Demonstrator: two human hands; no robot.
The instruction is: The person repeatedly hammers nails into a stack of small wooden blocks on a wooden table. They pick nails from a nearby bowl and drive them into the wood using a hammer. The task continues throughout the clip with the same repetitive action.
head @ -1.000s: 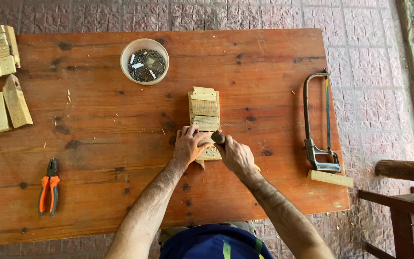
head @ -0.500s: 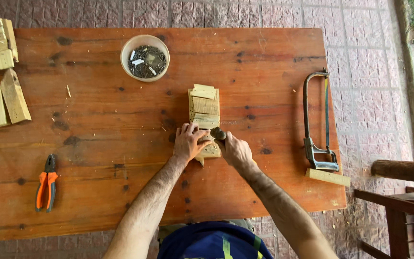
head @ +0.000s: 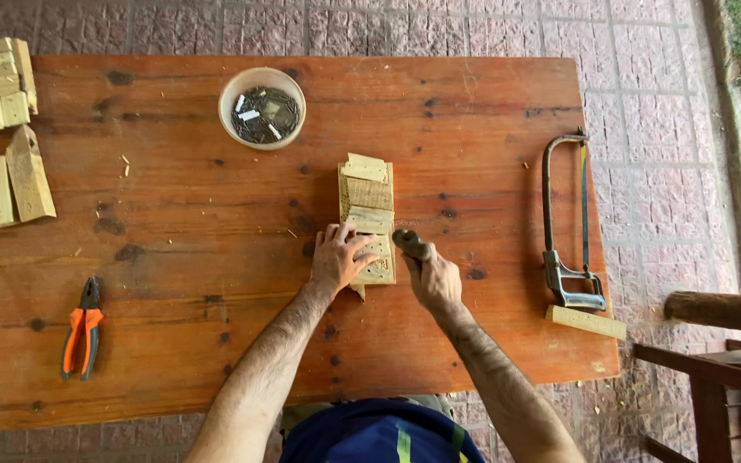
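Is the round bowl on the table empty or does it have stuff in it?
It has stuff in it. The round bowl stands upright on the wooden table, its bottom covered with small dark metal pieces, likely nails.

Two bare forearms, no sleeves, no gloves, no watch or rings visible. Left hand (head: 336, 257) & right hand (head: 433, 279) both bare; forearms w/ visible hair. At bottom centre of frame, a dark navy blue garment on the torso, w/ short yellow-green stripes/marks on it, approx. 2 of them. Bit of lighter khaki-ish cloth at garment's upper edge, bottom centre; can't tell what it is.
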